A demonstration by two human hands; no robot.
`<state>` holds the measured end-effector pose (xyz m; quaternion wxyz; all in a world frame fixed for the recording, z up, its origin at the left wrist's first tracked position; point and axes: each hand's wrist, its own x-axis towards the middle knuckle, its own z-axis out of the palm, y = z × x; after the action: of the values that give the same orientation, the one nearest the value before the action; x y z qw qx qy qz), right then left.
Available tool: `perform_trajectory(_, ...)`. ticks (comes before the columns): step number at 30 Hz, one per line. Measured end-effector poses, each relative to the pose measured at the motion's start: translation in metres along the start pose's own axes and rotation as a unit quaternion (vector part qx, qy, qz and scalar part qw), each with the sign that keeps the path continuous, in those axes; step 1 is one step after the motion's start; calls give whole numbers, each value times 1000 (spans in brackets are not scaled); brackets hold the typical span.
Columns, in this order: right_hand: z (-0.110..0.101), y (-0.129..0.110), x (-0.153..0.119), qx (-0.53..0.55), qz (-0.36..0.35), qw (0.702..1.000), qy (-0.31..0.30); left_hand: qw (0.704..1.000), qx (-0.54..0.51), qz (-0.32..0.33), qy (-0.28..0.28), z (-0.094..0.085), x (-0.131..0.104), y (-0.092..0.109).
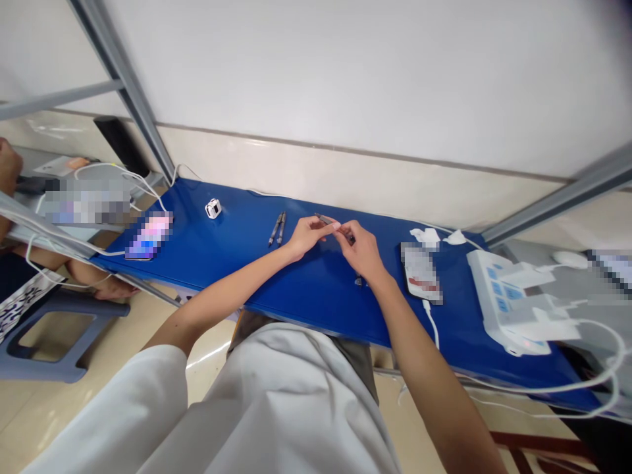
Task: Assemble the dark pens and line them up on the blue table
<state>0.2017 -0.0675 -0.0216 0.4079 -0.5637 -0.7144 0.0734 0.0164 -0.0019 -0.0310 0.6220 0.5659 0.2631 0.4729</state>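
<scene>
My left hand [307, 238] and my right hand [361, 247] meet above the middle of the blue desk [301, 283]. Between them lies a slim dark pen [323, 218], roughly level. The left thumb and fingers are closed around its left part, while my right hand's fingers pinch it near the other end. Two similar dark pens [277, 229] rest side by side on the desk, left of my left hand. Below my right wrist, the tip of a dark object [358, 281] shows; the forearm hides the rest.
A phone [149, 236] and a small white cube-like device [213, 209] are at left. Rightward are another phone [421, 272] on a cable, crumpled tissue [425, 237] and a power strip [503, 299] with chargers. A person sits at far left beside a stool [69, 336].
</scene>
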Motion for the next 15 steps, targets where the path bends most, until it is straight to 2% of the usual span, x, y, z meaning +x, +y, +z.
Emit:
perform_trajectory(5, 0, 2, 2, -15, -51, 998, -20, 1000, 0, 6, 6, -1, 1, 0)
perform_trajectory(10, 2, 1, 0, 9, -14, 1000, 24, 1000, -5, 1, 5, 0, 1, 0)
perform_trajectory(15, 1, 1, 1, 3, -35, 999, -6, 1000, -8, 5, 18, 1, 0, 2)
